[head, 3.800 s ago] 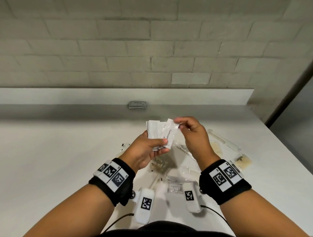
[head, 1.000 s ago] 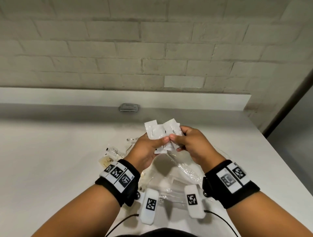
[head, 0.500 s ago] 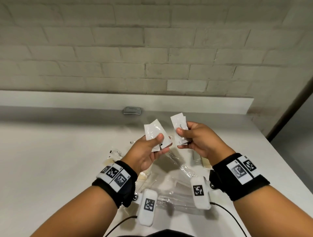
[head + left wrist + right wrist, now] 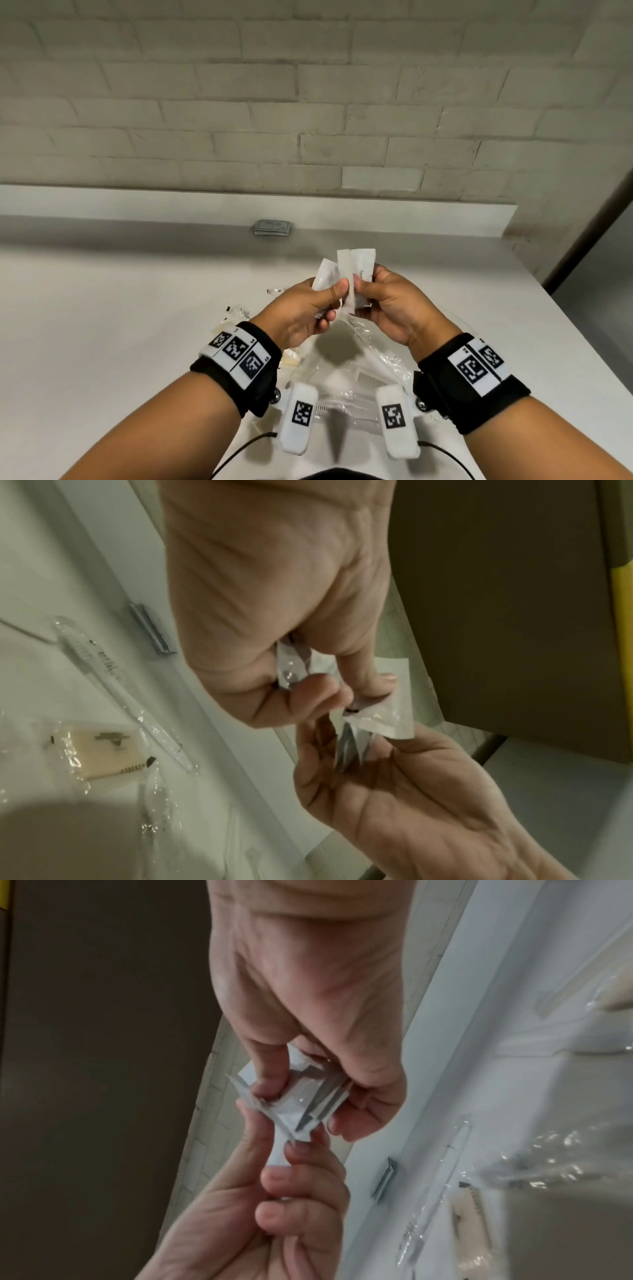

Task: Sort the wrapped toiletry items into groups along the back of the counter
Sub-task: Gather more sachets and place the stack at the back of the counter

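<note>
I pinch white sachets (image 4: 356, 270) in both my left hand (image 4: 301, 313) and right hand (image 4: 390, 305), held together above the surface (image 4: 102, 325) to gather them as one group before placing.

Three white paper sachets (image 4: 344, 274) fan out between two hands, the left hand (image 4: 301, 315) and the right hand (image 4: 394, 308); any more tucked behind them cannot be counted. At 12 o'clock from the hands sits one low stack of flat grey foil packets (image 4: 273, 227), several layers deep, the exact number unclear. At 6 o'clock lies one white plastic comb in clear wrap (image 4: 368, 378), with a second set of comb teeth nearer still. The left wrist view shows one white toothbrush in a clear sleeve (image 4: 113, 680). Cream soap bars in clear film (image 4: 466, 1213) number at least two, one at 9 o'clock.
</note>
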Demonstrator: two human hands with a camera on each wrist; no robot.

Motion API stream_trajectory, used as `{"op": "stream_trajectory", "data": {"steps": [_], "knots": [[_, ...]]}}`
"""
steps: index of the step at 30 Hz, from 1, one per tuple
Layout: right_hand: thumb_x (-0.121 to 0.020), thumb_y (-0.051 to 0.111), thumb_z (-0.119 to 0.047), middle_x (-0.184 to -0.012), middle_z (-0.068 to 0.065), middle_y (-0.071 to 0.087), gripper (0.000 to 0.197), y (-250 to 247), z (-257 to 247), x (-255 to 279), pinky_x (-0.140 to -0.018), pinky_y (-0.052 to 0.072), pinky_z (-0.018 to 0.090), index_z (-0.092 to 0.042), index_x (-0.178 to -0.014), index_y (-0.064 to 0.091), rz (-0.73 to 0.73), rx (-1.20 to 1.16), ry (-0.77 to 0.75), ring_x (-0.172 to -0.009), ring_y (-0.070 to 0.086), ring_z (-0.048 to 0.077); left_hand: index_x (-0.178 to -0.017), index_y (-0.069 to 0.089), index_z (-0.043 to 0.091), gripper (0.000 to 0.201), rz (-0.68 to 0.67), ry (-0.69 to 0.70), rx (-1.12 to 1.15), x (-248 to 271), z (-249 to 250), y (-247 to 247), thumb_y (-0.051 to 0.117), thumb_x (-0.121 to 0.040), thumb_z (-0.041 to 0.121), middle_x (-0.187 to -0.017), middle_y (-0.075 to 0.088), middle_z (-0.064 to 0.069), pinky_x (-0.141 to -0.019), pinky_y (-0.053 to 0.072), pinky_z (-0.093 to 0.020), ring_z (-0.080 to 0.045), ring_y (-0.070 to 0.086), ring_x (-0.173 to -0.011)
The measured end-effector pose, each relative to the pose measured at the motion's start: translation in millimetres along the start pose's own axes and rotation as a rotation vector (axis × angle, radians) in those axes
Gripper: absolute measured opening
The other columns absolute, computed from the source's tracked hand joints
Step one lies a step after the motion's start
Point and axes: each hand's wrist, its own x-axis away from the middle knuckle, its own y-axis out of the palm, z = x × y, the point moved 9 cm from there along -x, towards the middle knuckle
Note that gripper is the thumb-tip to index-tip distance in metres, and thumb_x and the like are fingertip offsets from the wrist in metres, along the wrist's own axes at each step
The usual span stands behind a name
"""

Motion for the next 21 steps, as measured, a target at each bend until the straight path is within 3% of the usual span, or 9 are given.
{"op": "stream_trajectory", "data": {"steps": [3, 8, 10, 13, 15, 18, 21], "knots": [[-0.094, 0.054, -0.008, -0.089, 0.009, 0.069, 0.02, -3, 5, 1, -0.067, 0.052, 0.033, -0.015, -0.111, 0.061, 0.039, -0.018, 0.005, -0.072, 0.065, 0.023, -0.079, 0.061, 0.014, 0.021, 0.043, 0.021, -0.048, -3, -1, -1, 0.068, -0.081, 0.033, -0.054, 0.053, 0.006, -0.043, 0.036, -0.015, -0.005, 0.045, -0.047], [-0.096, 0.052, -0.018, -0.085, 0.011, 0.067, 0.013, -3, 11, 2, -0.06, 0.053, 0.03, -0.017, -0.107, 0.06, 0.082, -0.012, 0.024, -0.071, 0.065, 0.023, -0.08, 0.06, 0.015, 0.024, 0.096, -0.006, -0.048, -7, -7, -5, 0.069, -0.081, 0.037, -0.054, 0.054, 0.007, -0.043, 0.036, -0.015, -0.005, 0.047, -0.048], [-0.097, 0.051, -0.019, -0.087, 0.01, 0.066, 0.016, -3, 13, 3, -0.061, 0.053, 0.033, -0.014, -0.111, 0.058, 0.076, 0.011, 0.036, -0.075, 0.065, 0.023, -0.089, 0.061, 0.013, 0.029, 0.138, -0.008, -0.085, -7, -10, -12, 0.071, -0.08, 0.039, -0.056, 0.057, 0.008, -0.043, 0.036, -0.016, -0.005, 0.047, -0.048], [-0.096, 0.053, -0.019, -0.089, 0.009, 0.067, 0.024, -5, 17, 4, -0.059, 0.053, 0.034, -0.01, -0.118, 0.056, 0.077, 0.055, 0.072, -0.077, 0.065, 0.022, -0.111, 0.057, 0.007, 0.054, 0.213, 0.006, -0.158, -10, -12, -24, 0.076, -0.075, 0.042, -0.073, 0.057, -0.001, -0.043, 0.036, -0.018, -0.006, 0.045, -0.05], [-0.095, 0.055, -0.017, -0.09, 0.009, 0.067, 0.025, -7, 22, 3, -0.058, 0.053, 0.033, -0.009, -0.119, 0.054, 0.093, 0.061, 0.108, -0.075, 0.065, 0.022, -0.112, 0.054, 0.007, 0.057, 0.23, 0.002, -0.193, -10, -14, -28, 0.077, -0.074, 0.042, -0.071, 0.052, -0.003, -0.044, 0.035, -0.02, -0.008, 0.042, -0.052], [-0.093, 0.057, -0.009, -0.092, 0.008, 0.068, 0.026, -7, 26, 2, -0.061, 0.054, 0.034, -0.007, -0.12, 0.055, 0.104, 0.076, 0.137, -0.074, 0.066, 0.02, -0.109, 0.051, 0.009, 0.047, 0.244, 0.003, -0.231, -11, -14, -29, 0.067, -0.082, 0.045, -0.066, 0.046, 0.0, -0.048, 0.029, -0.023, -0.009, 0.036, -0.052], [-0.093, 0.056, -0.005, -0.092, 0.007, 0.067, 0.025, -11, 28, 1, -0.067, 0.053, 0.036, -0.007, -0.118, 0.056, 0.121, 0.117, 0.15, -0.078, 0.065, 0.02, -0.106, 0.058, 0.011, 0.052, 0.289, -0.027, -0.205, -12, -14, -36, 0.046, -0.09, 0.059, -0.071, 0.044, 0.002, -0.047, 0.025, -0.022, -0.009, 0.032, -0.053]]}}
